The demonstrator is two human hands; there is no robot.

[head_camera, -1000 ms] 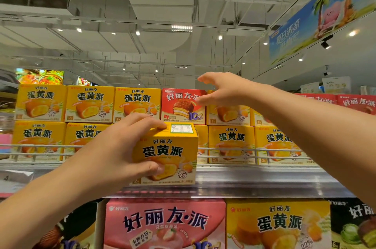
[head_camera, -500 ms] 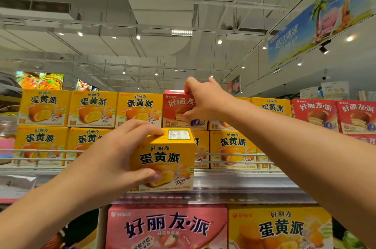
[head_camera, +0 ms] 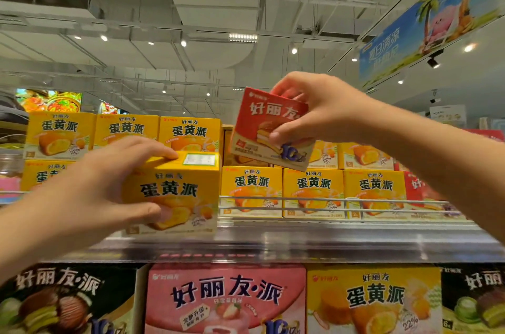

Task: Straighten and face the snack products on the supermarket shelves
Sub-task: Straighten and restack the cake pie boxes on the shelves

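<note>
Two glossy cardboard boxes: left hand [head_camera: 90, 191] fingers clasp the yellow box [head_camera: 175, 191]; right hand [head_camera: 325, 109] fingers pinch the tilted red box [head_camera: 267, 128].

Bright, even light falls from ceiling spotlights [head_camera: 103, 38]; glare streaks the shelf edge [head_camera: 300, 240]; wide-angle bending and softness mark the edges.

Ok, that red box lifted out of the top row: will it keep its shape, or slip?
The red box probably keeps its shape: its edges look straight under the right hand, which pinches it by thumb and fingertips. It seems light, since that small grip carries it tilted in the air. The printed faces look glossy, so it might slide in so light a grip.
</note>
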